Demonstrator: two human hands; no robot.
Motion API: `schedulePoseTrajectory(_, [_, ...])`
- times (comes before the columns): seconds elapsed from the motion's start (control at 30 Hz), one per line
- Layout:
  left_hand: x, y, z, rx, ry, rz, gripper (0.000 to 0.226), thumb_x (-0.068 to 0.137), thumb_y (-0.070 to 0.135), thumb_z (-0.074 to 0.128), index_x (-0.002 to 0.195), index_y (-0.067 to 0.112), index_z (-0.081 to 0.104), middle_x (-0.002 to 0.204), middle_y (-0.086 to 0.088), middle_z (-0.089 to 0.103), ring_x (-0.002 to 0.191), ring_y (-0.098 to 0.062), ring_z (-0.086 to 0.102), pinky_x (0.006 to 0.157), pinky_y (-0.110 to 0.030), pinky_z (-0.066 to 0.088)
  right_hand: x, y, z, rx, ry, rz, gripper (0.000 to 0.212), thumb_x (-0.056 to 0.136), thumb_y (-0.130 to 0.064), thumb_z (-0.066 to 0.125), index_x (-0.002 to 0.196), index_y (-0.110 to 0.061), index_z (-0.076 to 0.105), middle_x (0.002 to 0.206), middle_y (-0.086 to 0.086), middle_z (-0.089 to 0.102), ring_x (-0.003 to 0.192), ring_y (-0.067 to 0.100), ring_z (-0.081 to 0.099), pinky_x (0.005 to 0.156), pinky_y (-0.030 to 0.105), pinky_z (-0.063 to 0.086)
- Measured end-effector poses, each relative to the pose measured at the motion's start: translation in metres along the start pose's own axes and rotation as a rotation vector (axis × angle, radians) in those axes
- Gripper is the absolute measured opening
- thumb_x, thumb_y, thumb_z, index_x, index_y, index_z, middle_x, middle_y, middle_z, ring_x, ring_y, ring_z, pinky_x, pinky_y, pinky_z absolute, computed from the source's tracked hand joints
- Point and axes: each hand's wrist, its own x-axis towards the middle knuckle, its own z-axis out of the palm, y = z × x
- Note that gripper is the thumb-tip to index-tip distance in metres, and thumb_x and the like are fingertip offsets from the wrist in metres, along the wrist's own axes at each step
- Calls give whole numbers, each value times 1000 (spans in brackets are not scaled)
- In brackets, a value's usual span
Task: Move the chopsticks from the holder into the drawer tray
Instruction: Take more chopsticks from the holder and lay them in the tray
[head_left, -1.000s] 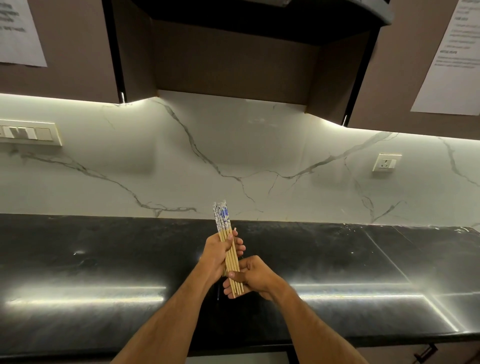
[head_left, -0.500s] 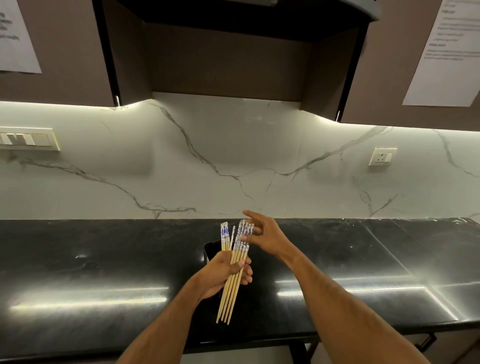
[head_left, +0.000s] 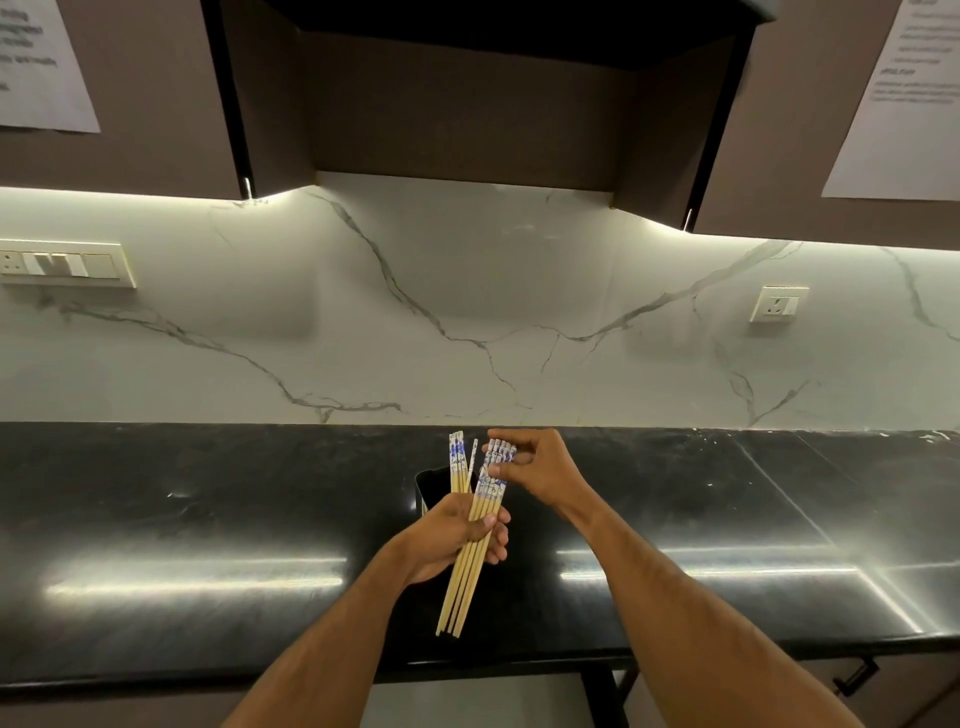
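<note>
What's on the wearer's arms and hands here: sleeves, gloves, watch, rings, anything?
Nothing worn that shows. The left hand and right hand are bare, with no gloves, and no rings are visible. Both forearms are bare up to the frame edge: no sleeves, watch, bands or markers in view.

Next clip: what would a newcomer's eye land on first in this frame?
First the chopsticks, a bundle with blue-patterned tops at lower centre, gripped in the left hand over the black counter. The right hand pinches their tops. Behind them a few more stand in a dark holder, under a brightly lit marble wall.
</note>
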Motion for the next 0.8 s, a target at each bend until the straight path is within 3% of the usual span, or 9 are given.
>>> schedulePoseTrajectory(0.2, [0,1,2,7,-18,-21,22,103,8,47,119,-1,60,94,-13,67,93,-28,67,91,-42,55,-3,0,2,-11,40,-4,45,80,-4,80,124,-8,68,103,4,76,89,13,75,79,27,61])
schedulePoseTrajectory(0.33, [0,-1,4,12,3,-11,24,103,10,50,121,-2,61,97,-15,69,93,-29,68,88,-40,56,-5,3,1,27,89,52,42,78,-3,82,118,-11,72,99,5,78,88,15,76,82,35,62])
schedulePoseTrajectory(0.5, [1,-4,-2,-48,81,-7,27,101,11,56,124,-1,64,113,-24,71,106,-37,70,95,-45,57,-9,9,-3,157,216,152,40,77,1,81,115,-9,72,96,8,78,88,20,76,82,42,62])
schedulePoseTrajectory(0.63, [1,-9,-4,94,153,-44,24,100,12,59,118,0,67,105,-20,75,100,-33,73,93,-46,59,-12,15,-5,224,320,218,40,79,3,79,117,-6,71,94,7,78,84,17,77,76,34,63])
schedulePoseTrajectory(0.8, [1,-8,3,198,185,-85,20,98,7,59,114,-1,68,100,-20,75,94,-30,75,87,-42,61,-17,20,-1,212,317,233,40,80,4,77,118,-5,70,95,7,78,84,17,77,77,37,63])
